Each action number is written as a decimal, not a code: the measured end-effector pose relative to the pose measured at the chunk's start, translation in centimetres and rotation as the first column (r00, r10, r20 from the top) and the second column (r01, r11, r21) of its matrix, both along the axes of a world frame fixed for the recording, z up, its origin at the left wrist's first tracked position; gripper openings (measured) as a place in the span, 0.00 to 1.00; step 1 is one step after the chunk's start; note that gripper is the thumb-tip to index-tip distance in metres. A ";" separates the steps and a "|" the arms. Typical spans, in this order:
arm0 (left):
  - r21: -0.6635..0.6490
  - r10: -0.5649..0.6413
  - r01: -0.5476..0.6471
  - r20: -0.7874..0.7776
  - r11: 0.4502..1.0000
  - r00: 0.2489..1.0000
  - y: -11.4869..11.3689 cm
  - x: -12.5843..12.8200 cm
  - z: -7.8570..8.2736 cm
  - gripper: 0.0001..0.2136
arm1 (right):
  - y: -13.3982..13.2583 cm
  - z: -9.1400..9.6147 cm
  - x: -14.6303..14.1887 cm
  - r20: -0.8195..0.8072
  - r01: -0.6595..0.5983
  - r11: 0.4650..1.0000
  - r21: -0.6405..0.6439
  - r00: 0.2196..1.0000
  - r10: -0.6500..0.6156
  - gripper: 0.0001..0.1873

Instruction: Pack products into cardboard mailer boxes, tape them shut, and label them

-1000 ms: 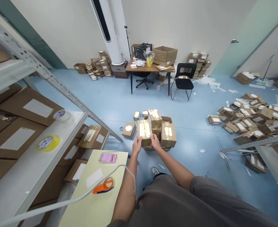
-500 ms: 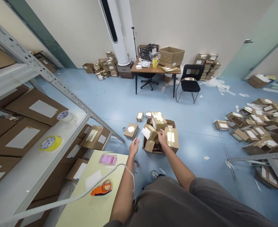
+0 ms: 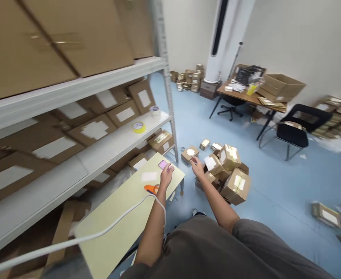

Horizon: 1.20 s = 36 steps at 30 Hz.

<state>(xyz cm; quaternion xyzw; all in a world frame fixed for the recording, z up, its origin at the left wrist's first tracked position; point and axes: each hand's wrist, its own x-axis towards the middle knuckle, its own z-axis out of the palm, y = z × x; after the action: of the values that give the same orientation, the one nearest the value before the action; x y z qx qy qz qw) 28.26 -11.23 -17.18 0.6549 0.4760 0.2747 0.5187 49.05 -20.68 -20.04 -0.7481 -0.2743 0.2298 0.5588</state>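
My left hand (image 3: pixel 166 175) hovers open over the far end of a pale yellow table (image 3: pixel 120 209), close to a pink phone (image 3: pixel 162 164) and an orange tape dispenser (image 3: pixel 151 189). My right hand (image 3: pixel 197 168) is stretched out, fingers loosely open and empty, beside a heap of taped cardboard boxes (image 3: pixel 227 170) on the blue floor. A white cable (image 3: pixel 100 237) runs from my left arm across the table.
A grey metal shelf rack (image 3: pixel 80 128) with large labelled cartons and two tape rolls (image 3: pixel 138 126) fills the left. A wooden desk (image 3: pixel 247 97) with an open carton, a black chair (image 3: pixel 296 130) and more box stacks stand at the back. Loose boxes lie at the right (image 3: pixel 325 213).
Both hands let go of the taped box onto the heap. My view swung left toward the shelves, and my left hand moved over the yellow table.
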 end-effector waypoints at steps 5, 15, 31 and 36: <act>0.021 0.196 -0.197 0.033 0.980 0.980 1.3 -12.5 1.2 0.25 | 5.0 1.2 -11.0 0.113 -0.272 0.962 -0.029 0.955 0.274 0.26; -0.014 0.493 -0.493 0.072 0.870 0.867 1.0 -31.8 -1.1 0.28 | 10.5 2.9 -26.9 0.408 -0.595 0.800 -0.082 0.712 0.571 0.27; -0.181 0.521 -0.538 -0.133 0.823 0.843 -5.5 -28.5 -12.8 0.16 | 8.3 -11.0 -25.2 0.207 -0.504 0.554 -0.662 0.587 0.782 0.14; -0.237 0.530 -0.553 -0.157 0.799 0.833 -8.4 -27.0 -15.3 0.19 | 8.4 -15.4 -26.0 0.074 -0.516 0.371 -0.772 0.507 0.859 0.19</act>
<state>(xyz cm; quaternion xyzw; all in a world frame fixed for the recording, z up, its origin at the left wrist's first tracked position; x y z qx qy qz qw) 1.25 -19.66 -32.50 0.4244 0.6976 0.3159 0.4832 23.06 -12.32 -35.46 -0.7276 -0.5949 0.3415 0.0109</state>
